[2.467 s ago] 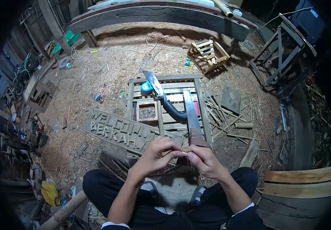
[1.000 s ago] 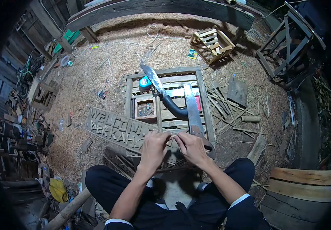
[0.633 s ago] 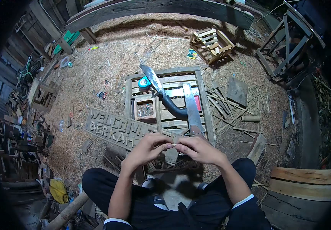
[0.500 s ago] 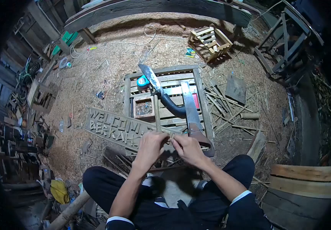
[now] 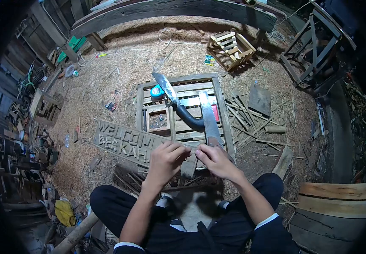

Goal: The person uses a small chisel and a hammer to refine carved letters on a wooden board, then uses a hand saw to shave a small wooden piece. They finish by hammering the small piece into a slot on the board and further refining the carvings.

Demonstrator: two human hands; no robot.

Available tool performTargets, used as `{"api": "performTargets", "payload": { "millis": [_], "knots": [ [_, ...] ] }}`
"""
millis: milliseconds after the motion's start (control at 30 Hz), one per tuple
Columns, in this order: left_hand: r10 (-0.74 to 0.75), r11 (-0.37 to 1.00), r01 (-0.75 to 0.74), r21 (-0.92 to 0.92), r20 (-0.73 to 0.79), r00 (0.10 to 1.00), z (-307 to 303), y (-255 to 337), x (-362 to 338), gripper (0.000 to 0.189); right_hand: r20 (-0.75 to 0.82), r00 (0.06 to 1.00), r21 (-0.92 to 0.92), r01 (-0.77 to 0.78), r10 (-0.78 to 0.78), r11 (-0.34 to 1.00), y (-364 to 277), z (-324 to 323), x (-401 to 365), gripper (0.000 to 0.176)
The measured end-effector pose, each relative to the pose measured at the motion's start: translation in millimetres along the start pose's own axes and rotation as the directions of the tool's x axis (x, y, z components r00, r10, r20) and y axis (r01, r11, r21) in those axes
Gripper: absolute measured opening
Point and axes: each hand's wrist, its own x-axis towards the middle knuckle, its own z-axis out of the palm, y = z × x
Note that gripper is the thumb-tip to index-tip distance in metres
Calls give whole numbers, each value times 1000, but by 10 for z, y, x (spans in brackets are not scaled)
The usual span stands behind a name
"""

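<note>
Over the near edge of a slatted wooden table, both hands meet with fingers pinched. My left hand (image 5: 165, 159) is closed on one end of a small tan piece (image 5: 194, 152), apparently wood or bamboo. My right hand (image 5: 215, 161) pinches its other end; the fingers hide most of it. Beside my left hand lies a wooden sign board (image 5: 123, 143) with raised letters reading "WELCOM" and "BERKAH", its right end covered by the hand. A handsaw (image 5: 209, 116) lies just beyond my right hand. A machete (image 5: 164, 84) with a black curved handle rests across the table.
On the slatted table (image 5: 182, 77) are a teal tape measure (image 5: 156, 91) and a small wooden box (image 5: 158, 120) of hardware. A slatted crate (image 5: 231, 50) stands beyond. Bamboo sticks (image 5: 244, 114) lie scattered to the right, and a long beam (image 5: 170, 21) crosses the back.
My hands have drawn slightly apart and the right hand has shifted a little to the right, so the small piece shows between the fingertips. The tools and sign board stay put.
</note>
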Motion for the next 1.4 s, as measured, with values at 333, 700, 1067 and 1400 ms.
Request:
{"api": "performTargets", "payload": {
  "millis": [333,700,1067,1400],
  "knots": [
    [-363,866,286,409,123,923,517,319,-221,18,-368,882,-588,23,-293,809,481,912,-63,6],
    [-317,911,304,-277,-2,948,258,118,-77,18,-285,943,-237,106,-173,966,93,104,-4,23],
    [-140,922,152,-357,61,988,31,84,2,16,65,994,81,78,-83,994,-67,-104,-95,38],
    [-270,722,292,-627,134,954,189,196,-42,18,43,999,692,-46,23,721,-106,335,-296,34]
  ]
}}
